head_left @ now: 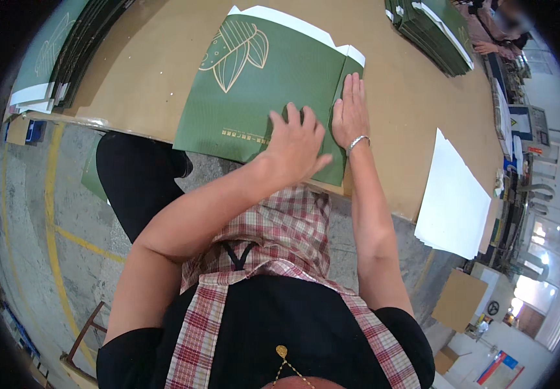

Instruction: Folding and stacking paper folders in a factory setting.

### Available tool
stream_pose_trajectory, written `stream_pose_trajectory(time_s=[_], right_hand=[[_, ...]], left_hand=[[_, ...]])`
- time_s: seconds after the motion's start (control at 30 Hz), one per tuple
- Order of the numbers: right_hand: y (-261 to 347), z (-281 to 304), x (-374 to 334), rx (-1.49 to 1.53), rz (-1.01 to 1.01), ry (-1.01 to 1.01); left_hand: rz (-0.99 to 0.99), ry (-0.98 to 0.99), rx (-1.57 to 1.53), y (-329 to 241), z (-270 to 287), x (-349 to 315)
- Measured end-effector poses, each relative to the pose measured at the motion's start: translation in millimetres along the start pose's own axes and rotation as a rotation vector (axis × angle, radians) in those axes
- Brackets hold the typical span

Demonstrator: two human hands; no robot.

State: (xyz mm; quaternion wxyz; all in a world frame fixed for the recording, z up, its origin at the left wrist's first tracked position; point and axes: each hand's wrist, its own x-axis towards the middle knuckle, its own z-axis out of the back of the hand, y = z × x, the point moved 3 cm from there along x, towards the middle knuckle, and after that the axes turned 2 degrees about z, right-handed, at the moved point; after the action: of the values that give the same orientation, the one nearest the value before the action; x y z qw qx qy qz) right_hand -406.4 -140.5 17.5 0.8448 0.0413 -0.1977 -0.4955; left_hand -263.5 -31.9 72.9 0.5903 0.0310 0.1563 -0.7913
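Looks like crease-pressing on this green printed card blank (293, 81) overhanging the near edge of the table (400, 123), left hand (294, 142) open, right hand (350, 117) flat along the side fold, so even pressure next imo.

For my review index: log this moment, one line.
left hand: spread over green paper piece, gold plant print | right hand: flat along its right side | at right: white paper sheets

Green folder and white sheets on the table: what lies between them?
In the head view, the right hand, wearing a bracelet, rests along the right edge of the green folder; beyond it, brown tabletop reaches the white sheets.
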Motion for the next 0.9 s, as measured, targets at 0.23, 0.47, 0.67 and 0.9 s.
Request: stream_pose_trajectory(time_s=[0.23,0.47,0.67,0.9], right_hand=[[5,-1,-1,-0.043,0.007,0.035],[-8,-7,27,-0.046,-0.055,-0.025],[-9,-13,31,-0.073,-0.075,0.037],[-10,-11,33,-0.093,-0.106,0.064]], left_hand=[[-0.101,-0.588,0.225,68,-7,108],[-0.021,-0.405,0.087,70,-12,112],[0.007,-0.388,0.123,71,-10,108],[0.026,-0.393,0.11,68,-8,108]])
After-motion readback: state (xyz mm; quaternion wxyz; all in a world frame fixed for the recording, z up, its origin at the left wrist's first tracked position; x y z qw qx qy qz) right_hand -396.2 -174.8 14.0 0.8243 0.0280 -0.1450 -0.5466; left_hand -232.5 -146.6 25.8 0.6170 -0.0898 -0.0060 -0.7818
